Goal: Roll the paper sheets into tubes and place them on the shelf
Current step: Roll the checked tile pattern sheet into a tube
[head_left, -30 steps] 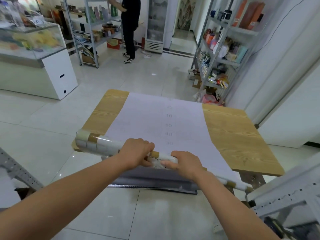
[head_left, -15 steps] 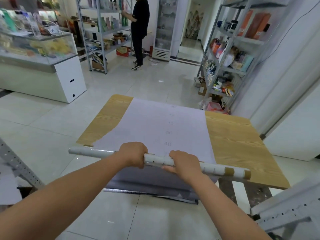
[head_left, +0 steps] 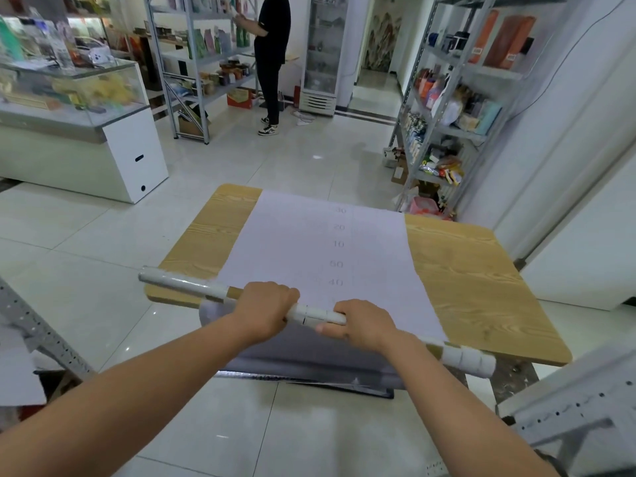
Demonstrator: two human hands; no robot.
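I am gripping the paper tube [head_left: 316, 315] with left hand [head_left: 263, 308] and right hand [head_left: 361, 323] at the worktop's [head_left: 481, 287] six-o'clock edge, most of the sheet [head_left: 309, 249] lying unrolled toward twelve, shelving undone.

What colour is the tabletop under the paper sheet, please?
Light wood grain tabletop, clearest in the head view.

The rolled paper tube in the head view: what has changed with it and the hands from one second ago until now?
The rolled tube looked short and thick a second ago; now it is long and thin, slanting across the near table edge. Both hands, left hand and right hand, stayed clamped on its middle. The flat sheet still lies on the table, its dark end hanging off.
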